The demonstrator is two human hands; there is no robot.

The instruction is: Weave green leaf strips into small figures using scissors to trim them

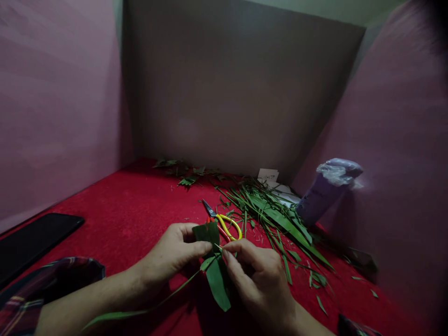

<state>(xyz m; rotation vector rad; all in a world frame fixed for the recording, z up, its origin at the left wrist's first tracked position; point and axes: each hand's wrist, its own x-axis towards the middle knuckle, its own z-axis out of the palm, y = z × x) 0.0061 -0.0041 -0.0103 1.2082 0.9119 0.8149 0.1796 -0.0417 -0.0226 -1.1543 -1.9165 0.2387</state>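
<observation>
Low in the centre, my left hand (pixel 177 249) is closed on a folded green leaf (pixel 206 235), thumb pressed on its face. A broad leaf part (pixel 219 284) hangs below, and a long narrow leaf strip (pixel 119 315) trails to the lower left. My right hand (pixel 261 275) pinches a thin pale pointed sliver (pixel 218 246) between thumb and forefinger, its tip against the leaf; whether it is a toothpick or a stem I cannot tell. Just beyond the hands lie scissors (pixel 233 226) with yellow and red handles, blades pointing away, partly hidden by the leaf.
A heap of long green leaves (pixel 276 217) covers the right of the red cloth (pixel 140 205). Behind it stand a white card (pixel 268 175) and a purple container (pixel 320 193) topped with clear plastic. Jagged leaves (pixel 189 180) lie at the back. A black phone-like slab (pixel 42 238) is at left.
</observation>
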